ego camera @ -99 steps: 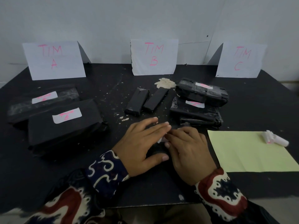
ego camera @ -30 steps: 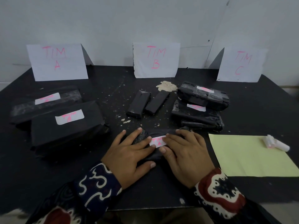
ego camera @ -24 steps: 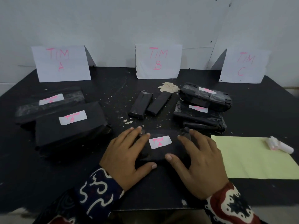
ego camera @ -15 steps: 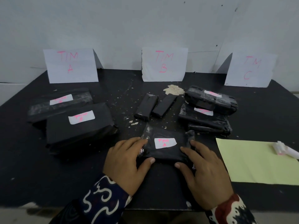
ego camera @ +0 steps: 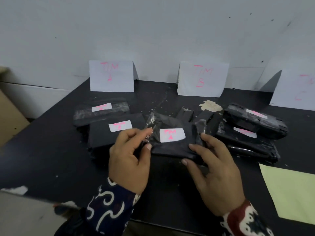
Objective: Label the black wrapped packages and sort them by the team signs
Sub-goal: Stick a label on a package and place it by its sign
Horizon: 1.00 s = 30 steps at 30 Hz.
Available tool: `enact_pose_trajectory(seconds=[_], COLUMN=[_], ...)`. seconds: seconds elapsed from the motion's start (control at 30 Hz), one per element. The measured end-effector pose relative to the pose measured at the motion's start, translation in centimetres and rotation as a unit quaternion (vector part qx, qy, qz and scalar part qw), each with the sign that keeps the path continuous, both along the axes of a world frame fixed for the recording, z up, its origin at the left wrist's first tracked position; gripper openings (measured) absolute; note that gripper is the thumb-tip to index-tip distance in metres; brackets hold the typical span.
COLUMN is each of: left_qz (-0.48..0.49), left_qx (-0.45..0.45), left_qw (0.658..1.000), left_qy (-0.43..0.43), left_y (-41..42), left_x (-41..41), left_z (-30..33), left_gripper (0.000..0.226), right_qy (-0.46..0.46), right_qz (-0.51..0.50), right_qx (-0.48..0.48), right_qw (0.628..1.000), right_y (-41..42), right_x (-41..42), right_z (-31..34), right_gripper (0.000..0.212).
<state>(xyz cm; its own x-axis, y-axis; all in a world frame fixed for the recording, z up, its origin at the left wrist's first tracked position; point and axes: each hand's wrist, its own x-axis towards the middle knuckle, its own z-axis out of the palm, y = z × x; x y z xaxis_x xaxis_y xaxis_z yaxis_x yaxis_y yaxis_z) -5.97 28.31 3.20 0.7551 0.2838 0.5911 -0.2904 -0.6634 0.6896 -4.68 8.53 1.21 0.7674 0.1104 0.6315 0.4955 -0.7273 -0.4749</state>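
A black wrapped package with a white label reading "TIM A" is lifted off the table between both hands. My left hand grips its left end and my right hand grips its right end. Two labelled black packages lie in front of the TIM A sign. Two small unlabelled black packages lie before the TIM B sign. Two labelled packages are stacked near the TIM C sign, which is cut off at the right edge.
The black table is flecked with paper scraps, with a beige patch near the TIM B sign. A pale green sheet lies at the front right. A cardboard box stands beyond the table's left edge.
Both hands finished pressing the label on, gripped the package's ends and lifted it up and leftward. The view has swung left, so the TIM C sign is partly cut off.
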Motion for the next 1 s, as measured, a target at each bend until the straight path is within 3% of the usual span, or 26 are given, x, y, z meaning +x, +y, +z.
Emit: enact_pose_trajectory(seconds=[0.2,0.37,0.53,0.7,0.77,0.87,1.0], left_qz=[0.116,0.233,0.242,0.258,0.239,0.108,-0.094], left_qx=[0.030,0.095,0.092,0.093,0.113,0.138,0.162], left_qw=[0.992,0.966,0.949,0.958,0.964,0.978,0.981], left_qy=[-0.035,0.068,0.179,0.086,-0.004,-0.110,-0.053], left_y=[5.2,7.9,8.4,7.4,6.3,3.3,-1.0], left_x=[1.0,2.1,2.8,2.7,2.7,2.3,2.2], left_z=[0.6,0.1,-0.1,-0.1,0.0,-0.1,-0.9], left_gripper=[0.038,0.033,0.033,0.030,0.032,0.030,0.025], right_qy=[0.006,0.061,0.088,0.071,0.064,0.088,0.155], right_qz=[0.084,0.127,0.125,0.058,0.004,-0.073,-0.133], right_qx=[0.003,-0.015,-0.049,-0.028,-0.041,-0.060,-0.156], right_qw=[0.996,0.990,0.987,0.995,0.997,0.992,0.966], right_y=[5.7,9.3,9.3,7.5,6.4,4.6,2.3], right_x=[3.7,6.1,6.3,6.4,7.0,8.1,9.7], right_z=[1.3,0.7,0.0,-0.1,-0.4,-0.3,-0.2], right_gripper=[0.037,0.039,0.046,0.041,0.030,0.023,0.035])
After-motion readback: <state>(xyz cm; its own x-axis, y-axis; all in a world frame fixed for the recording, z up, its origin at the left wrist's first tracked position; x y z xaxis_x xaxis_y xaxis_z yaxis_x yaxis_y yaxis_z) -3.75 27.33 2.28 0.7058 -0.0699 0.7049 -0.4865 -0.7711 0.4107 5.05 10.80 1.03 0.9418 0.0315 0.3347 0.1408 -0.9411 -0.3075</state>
